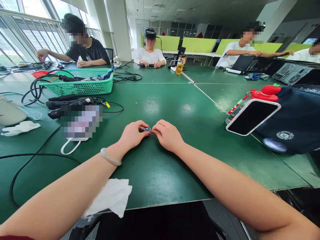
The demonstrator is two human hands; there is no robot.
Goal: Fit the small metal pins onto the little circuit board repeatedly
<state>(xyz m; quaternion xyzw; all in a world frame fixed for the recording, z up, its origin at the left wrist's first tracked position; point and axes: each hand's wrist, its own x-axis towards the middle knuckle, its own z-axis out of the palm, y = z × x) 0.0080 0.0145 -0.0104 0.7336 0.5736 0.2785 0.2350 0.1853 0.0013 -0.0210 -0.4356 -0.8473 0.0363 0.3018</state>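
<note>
Pinched between the thumb and fingers of my left hand (132,136) is a small dark rectangular piece with pale markings (147,129). It is too small for me to tell its kind. My right hand (167,134) is closed, with thumb and fingertips pressed together right beside the piece's right end. Whether those fingertips grip its edge or something tiny, I cannot tell. Both hands are low over the green table (160,183), near its middle. A crumpled white tissue (116,196) lies by the front edge, partly behind my left forearm.
At left are a green basket (77,87) with cables, black devices (72,104), a blurred phone-like item (82,121) and loose cables. A propped phone (253,117) and dark bag (295,113) stand right. An amber bottle (179,66) is farther back. Several people sit around the table.
</note>
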